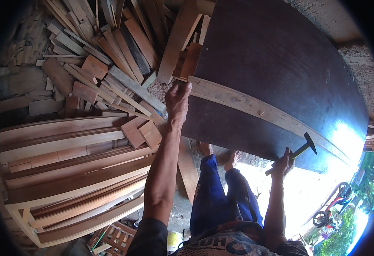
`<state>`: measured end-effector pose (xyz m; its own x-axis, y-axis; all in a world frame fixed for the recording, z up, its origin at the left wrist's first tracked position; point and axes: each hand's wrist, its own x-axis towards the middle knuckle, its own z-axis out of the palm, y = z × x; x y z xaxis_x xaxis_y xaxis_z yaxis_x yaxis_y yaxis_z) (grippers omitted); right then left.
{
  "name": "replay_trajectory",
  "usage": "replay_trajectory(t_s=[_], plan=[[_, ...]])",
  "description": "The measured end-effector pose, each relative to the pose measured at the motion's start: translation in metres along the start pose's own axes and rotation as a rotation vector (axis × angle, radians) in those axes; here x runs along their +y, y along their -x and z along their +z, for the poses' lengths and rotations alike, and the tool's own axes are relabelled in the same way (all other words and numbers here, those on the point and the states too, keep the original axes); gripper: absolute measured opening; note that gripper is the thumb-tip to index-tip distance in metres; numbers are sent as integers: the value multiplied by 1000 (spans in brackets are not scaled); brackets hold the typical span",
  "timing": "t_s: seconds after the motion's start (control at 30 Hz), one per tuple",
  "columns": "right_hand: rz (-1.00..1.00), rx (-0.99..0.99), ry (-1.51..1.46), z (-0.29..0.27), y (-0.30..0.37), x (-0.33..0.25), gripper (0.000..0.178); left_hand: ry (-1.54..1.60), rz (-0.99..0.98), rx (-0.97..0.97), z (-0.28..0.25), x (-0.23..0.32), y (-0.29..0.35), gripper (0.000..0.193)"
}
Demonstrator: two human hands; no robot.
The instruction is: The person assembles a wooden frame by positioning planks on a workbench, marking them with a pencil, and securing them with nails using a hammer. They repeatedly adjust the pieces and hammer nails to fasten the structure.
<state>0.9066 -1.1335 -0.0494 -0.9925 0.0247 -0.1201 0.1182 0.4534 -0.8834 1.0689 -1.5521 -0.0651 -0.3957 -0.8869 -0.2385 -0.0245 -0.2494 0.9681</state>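
A large dark brown panel [276,55] spreads before me, with a long pale wooden strip [242,100] lying across it. At the strip's left end, my left hand [179,102] is closed, its thumb against the end; the fingers' undersides are hidden. My right hand [283,164] is wrapped around the handle of a hammer [309,143] near the panel's front edge. The hammer's dark head points up and to the right, above the right part of the strip. A small raised spot shows on the strip's middle.
Loose boards and offcuts [110,51] pile up at the far left. Wooden frames [76,170] lie stacked at the near left, with two small blocks [142,131] on top. A pale bucket [175,240] stands by my left arm. Outside, a motorbike [334,205] is parked at the right.
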Motion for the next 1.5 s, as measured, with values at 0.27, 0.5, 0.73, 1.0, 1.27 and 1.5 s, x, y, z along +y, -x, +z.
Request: replay_trajectory(t_s=[0.27, 0.5, 0.73, 1.0, 1.27, 1.5], plan=[[69, -163, 89, 10, 1, -28, 44, 86, -23, 40, 5, -1, -9, 24], [-9, -191, 121, 6, -1, -18, 40, 90, 0, 8, -1, -5, -9, 22], [62, -127, 21, 1, 5, -4, 39, 157, -26, 10, 0, -10, -11, 20], [20, -135, 31, -2, 4, 4, 40, 117, 10, -4, -1, -12, -12, 19], [-58, -108, 37, 5, 6, 2, 41, 92, 45, -7, 5, -5, -13, 16], [-269, -133, 212, 21, 54, -4, 21, 76, 43, -13, 5, -4, -13, 19]])
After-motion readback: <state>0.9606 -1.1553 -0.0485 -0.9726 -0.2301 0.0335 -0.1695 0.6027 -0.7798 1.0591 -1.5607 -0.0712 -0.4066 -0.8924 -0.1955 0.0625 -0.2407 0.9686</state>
